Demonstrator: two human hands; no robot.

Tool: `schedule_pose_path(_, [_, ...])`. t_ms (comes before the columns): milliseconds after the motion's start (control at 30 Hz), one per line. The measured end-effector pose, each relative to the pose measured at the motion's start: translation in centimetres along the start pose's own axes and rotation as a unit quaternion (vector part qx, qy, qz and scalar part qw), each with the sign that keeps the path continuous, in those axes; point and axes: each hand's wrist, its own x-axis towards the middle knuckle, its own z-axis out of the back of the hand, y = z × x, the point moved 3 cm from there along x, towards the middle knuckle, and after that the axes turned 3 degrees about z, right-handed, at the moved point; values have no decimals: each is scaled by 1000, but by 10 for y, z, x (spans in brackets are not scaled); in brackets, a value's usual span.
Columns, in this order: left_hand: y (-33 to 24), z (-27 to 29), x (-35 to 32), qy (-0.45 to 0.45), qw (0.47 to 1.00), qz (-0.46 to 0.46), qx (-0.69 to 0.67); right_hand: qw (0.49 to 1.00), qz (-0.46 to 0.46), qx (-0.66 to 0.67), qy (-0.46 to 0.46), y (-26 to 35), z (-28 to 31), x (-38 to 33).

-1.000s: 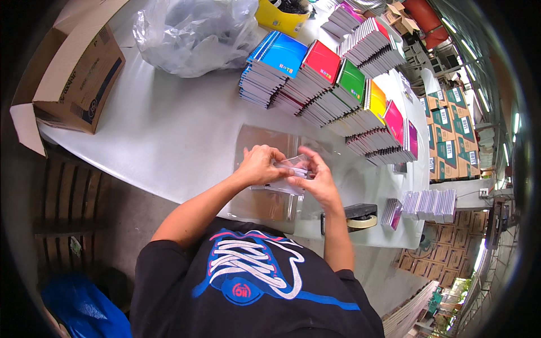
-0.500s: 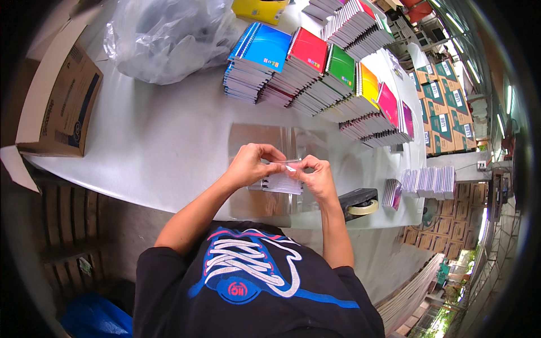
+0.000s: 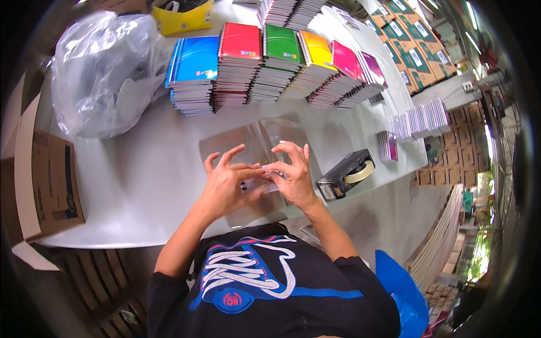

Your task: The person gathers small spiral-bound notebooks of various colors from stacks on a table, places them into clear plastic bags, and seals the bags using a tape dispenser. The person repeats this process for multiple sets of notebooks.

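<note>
A small notebook bundle [image 3: 267, 186] with pale page edges lies on a clear plastic sheet [image 3: 224, 142], partly covered by my hands. My left hand [image 3: 221, 183] comes over its left side with fingers spread; one finger reaches along the top edge, and the thumb is blurred. On the other side, my right hand [image 3: 295, 183] has thumb and forefinger closed at the plastic's edge on the bundle, its other fingers raised. The fingertips of both hands nearly meet. Beside my right wrist stands a black tape dispenser [image 3: 333, 186] with a yellowish roll.
Beyond my hands stand stacks of spiral notebooks with blue [image 3: 197, 59], red, green, yellow and pink covers. A clear plastic bag [image 3: 107, 79] and an open cardboard box [image 3: 53, 183] are on the left. More small notebooks [image 3: 420, 121] line the right edge.
My view has turned, so the box and dispenser sit differently in the picture. My left hand's fingers have spread from their pinch; my right hand stays at the plastic's edge.
</note>
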Motion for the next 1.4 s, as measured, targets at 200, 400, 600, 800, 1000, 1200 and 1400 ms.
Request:
schedule_pose_path(200, [-4,-8,-17,-46,990,-65,114,975,81,-197,63,36,10,-5])
schedule_pose_path(400, [9,-21,-26,-117,978,-128,115,997,-63,-6,43,48,33,-42])
schedule_pose_path(600, [9,-26,-20,-126,972,-199,18,762,-547,57,-341,-85,50,-149])
schedule_pose_path(800, [11,-24,-15,-101,971,-217,-21,607,-637,336,-336,-121,35,-160])
schedule_pose_path(1000, [14,-24,-12,-97,969,-226,-39,523,-561,472,-434,-110,42,-148])
schedule_pose_path(1200, [18,-25,-10,-83,973,-201,-78,577,-532,454,-422,-63,14,-155])
schedule_pose_path(1400, [18,-24,-10,-75,975,-190,-83,696,-652,-118,-275,-61,-5,-173])
